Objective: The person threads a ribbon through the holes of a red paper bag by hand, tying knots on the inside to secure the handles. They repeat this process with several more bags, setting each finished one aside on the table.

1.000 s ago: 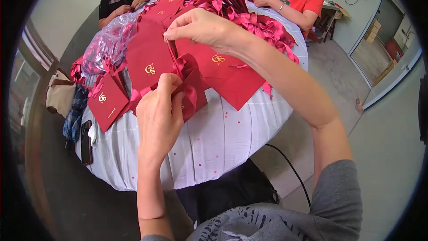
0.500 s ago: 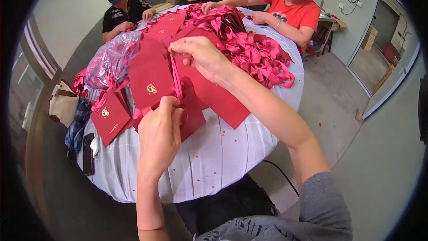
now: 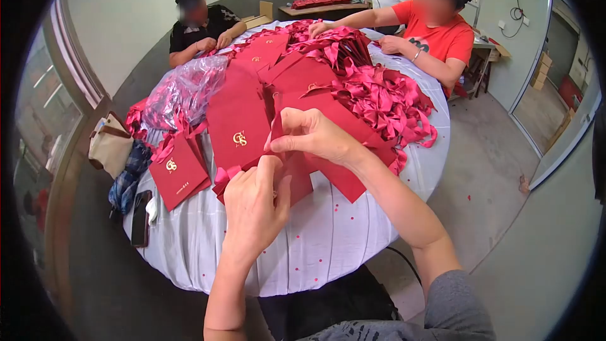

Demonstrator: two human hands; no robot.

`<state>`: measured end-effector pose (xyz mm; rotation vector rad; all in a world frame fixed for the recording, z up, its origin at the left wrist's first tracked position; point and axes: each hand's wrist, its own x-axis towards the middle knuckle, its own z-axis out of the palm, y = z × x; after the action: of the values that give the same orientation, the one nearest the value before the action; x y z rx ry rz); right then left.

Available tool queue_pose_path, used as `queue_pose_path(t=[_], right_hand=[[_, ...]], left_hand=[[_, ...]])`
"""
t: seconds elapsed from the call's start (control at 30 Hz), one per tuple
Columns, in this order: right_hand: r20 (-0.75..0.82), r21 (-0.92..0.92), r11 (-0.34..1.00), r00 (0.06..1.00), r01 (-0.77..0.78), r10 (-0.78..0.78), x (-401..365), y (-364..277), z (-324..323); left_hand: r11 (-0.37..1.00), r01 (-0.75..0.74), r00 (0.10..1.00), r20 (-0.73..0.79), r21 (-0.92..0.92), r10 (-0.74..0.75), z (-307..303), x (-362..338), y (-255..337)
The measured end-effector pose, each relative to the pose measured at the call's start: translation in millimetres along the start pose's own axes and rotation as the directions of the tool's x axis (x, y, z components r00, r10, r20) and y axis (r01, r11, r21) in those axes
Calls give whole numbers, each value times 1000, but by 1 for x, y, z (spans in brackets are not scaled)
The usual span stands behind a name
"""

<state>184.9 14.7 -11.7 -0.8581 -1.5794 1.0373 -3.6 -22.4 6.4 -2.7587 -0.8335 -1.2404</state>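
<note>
My right hand (image 3: 319, 137) is closed in a pinch on a pink ribbon (image 3: 276, 127), over the middle of the near bags. Just below and to the left, my left hand (image 3: 255, 205) is closed, its fingertips close to the right hand's; pink ribbon shows beside its knuckles, and what lies inside the fingers is partly hidden. Behind my left hand is a dark red paper bag (image 3: 302, 183). A larger flat red bag with a gold logo (image 3: 233, 113) lies just beyond. To the left rests a smaller red bag (image 3: 180, 180) with a gold logo and pink ribbon.
A heap of pink ribbons (image 3: 385, 104) lies at the right, a clear plastic bag (image 3: 183, 95) at the left. A phone (image 3: 140, 218) and a cloth bag (image 3: 110, 145) are at the left edge of the round table (image 3: 183, 259). Co-workers sit across it.
My right hand has come down toward my left, and the ribbon stretch between them is shorter. The whole view has shifted, so the table appears lower and further right.
</note>
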Motion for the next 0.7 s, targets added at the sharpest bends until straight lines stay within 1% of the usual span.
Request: queue_pose_path(t=[0.03,0.07,0.1,0.13,0.17,0.2,0.23,0.27,0.33,0.4,0.47,0.5,0.53,0.57,0.6,0.63,0.67,0.7], right_hand=[[-25,-34,994,995,100,-101,0,-5,5],[-55,-83,977,978,197,-202,-1,-10,10],[-111,-252,903,916,349,-385,5,4,10],[-182,-112,958,943,262,-279,4,2,15],[-252,-42,969,936,243,-246,5,3,17],[-282,66,966,933,249,-221,8,7,19],[-251,-101,963,930,251,-268,3,-2,18],[-284,6,970,931,242,-231,4,1,20],[-319,113,975,936,192,-148,6,2,21],[-311,100,982,943,158,-120,7,3,20],[-345,120,975,929,187,-135,10,5,24],[-346,73,982,928,175,-139,12,6,24],[-355,-14,986,921,169,-162,13,4,25],[-352,-197,962,902,188,-249,11,2,24],[-347,-228,956,902,183,-255,10,-2,24],[-347,-139,967,905,212,-248,13,-1,23],[-349,-108,988,926,112,-144,12,-2,22],[-338,-146,989,938,27,-76,13,-1,19]], left_hand=[[1000,-17,1000,1,1,17,-1,0,0],[1000,-2,1000,-4,9,2,-1,-1,0],[1000,6,1000,-12,4,-6,1,-1,2],[1000,-8,1000,-17,0,8,1,-1,4],[1000,-28,999,-38,-4,28,3,-2,4],[999,-43,997,-67,-6,43,4,-2,4],[999,-50,996,-75,8,50,4,-2,3],[999,-48,996,-73,7,49,4,-3,3],[999,-41,996,-78,-6,40,5,-3,3],[999,-44,996,-84,-7,43,6,-2,2],[998,-62,995,-77,4,62,5,-4,1],[998,-68,995,-77,9,69,5,-4,1],[997,-70,995,-69,23,71,5,-4,0],[998,-63,996,-67,8,63,4,-3,1],[998,-56,996,-66,-5,56,3,-3,1],[997,-71,995,-76,-3,70,4,-3,0],[998,-63,995,-71,2,63,4,-3,-1],[998,-59,996,-68,4,59,5,-4,-1]])
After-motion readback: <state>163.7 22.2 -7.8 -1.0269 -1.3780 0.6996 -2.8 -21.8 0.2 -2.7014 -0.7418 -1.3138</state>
